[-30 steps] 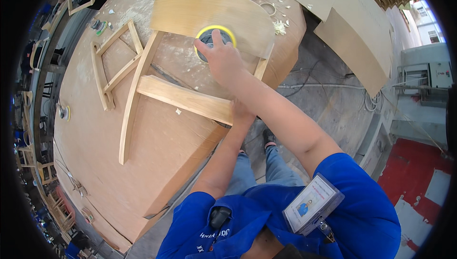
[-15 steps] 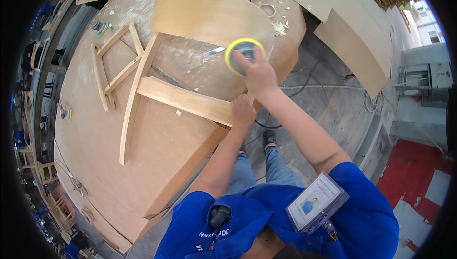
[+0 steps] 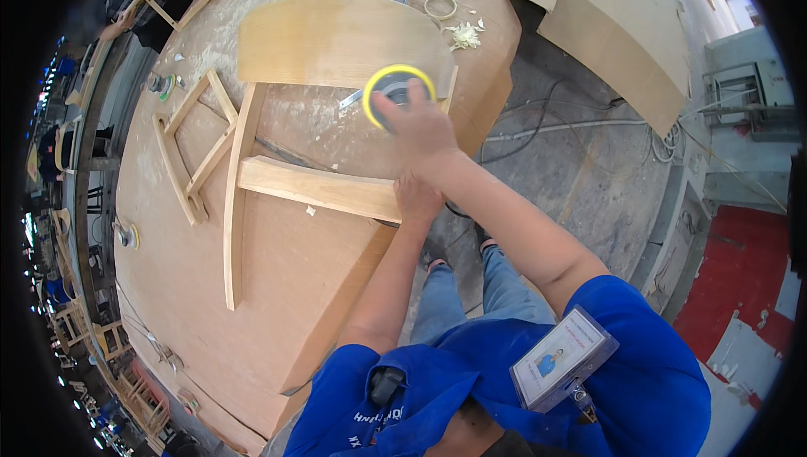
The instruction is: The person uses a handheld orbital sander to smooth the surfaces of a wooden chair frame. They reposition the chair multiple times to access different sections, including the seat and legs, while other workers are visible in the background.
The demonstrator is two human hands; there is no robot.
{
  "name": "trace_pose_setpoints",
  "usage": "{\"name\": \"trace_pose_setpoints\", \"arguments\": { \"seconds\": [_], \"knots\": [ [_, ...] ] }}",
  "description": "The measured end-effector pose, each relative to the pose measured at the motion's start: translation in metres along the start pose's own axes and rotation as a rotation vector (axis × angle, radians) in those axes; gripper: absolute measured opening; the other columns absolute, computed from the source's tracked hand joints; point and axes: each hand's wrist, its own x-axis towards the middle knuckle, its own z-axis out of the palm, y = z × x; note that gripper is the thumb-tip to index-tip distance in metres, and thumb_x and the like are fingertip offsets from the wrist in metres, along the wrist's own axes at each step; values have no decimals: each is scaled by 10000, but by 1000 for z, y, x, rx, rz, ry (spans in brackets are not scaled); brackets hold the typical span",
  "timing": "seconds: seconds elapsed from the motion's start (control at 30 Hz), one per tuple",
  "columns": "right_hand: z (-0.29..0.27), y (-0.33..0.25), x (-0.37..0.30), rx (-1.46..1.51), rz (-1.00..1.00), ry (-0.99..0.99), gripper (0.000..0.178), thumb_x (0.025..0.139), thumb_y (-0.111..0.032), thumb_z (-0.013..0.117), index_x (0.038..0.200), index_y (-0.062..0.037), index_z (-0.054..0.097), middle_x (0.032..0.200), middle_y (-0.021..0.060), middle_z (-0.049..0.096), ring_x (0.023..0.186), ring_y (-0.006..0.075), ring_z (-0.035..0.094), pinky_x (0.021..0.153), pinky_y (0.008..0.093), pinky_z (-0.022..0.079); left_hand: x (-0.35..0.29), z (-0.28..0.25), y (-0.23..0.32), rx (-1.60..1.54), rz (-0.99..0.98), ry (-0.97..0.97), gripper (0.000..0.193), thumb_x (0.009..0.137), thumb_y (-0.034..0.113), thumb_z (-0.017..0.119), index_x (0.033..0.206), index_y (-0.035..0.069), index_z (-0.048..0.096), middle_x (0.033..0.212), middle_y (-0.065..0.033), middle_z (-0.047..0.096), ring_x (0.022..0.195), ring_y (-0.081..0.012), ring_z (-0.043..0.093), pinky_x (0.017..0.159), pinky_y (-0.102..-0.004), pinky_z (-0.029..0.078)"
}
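Note:
My right hand (image 3: 423, 132) is wrapped round a round black sanding pad (image 3: 389, 87) with a yellow rim, over the right side of a wooden chair back frame. The frame has a wide curved back panel (image 3: 328, 36), a long side post (image 3: 239, 196) and a crossrail (image 3: 319, 186). My left hand (image 3: 418, 198) is closed on the right end of the crossrail, below my right hand. The fingertips and the joint there are partly hidden. A metal strip (image 3: 350, 100) lies on the table just left of the pad.
On the dusty table (image 3: 193, 289) lie a smaller wooden frame (image 3: 195, 146), a green-edged sander (image 3: 160, 84), a tape roll (image 3: 440, 7) and pale shavings (image 3: 465, 35). Large bent sheets (image 3: 605, 53) stand at right; hoses cross the floor. Another person (image 3: 151, 3) holds a frame at upper left.
The view has shifted and turned a little. In the picture, the sanding pad and my right hand sit farther left, still near the right side of the frame. My left hand keeps its hold.

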Motion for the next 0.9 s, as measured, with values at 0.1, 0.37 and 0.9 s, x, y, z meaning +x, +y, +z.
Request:
{"name": "trace_pose_setpoints", "arguments": {
  "seconds": [0.1,0.37,0.9],
  "knots": [
    [-6,34,-12,50,60,36,659,741,-63,689,1317,-327,509,1308,214,412,940,409,621,792,455,548,0,-2,3,44,-16,6,348,776,213,680,1036,49,517,1016,-154,593,1009,-336,577,888,-458,406],
    [1,74,-20,304,126,304,741,736,-58,762,1373,-247,435,1265,213,410,1033,422,575,842,459,530,0,-2,2,95,-50,-59,363,761,189,679,1019,40,471,980,-171,583,993,-366,567,853,-479,393],
    [19,115,-15,515,321,468,750,730,-68,775,1389,-153,425,1219,193,437,1114,383,497,957,430,446,2,-5,10,152,-82,-88,411,776,189,706,1077,31,476,1021,-151,588,1040,-332,563,905,-461,386]
  ]
}}
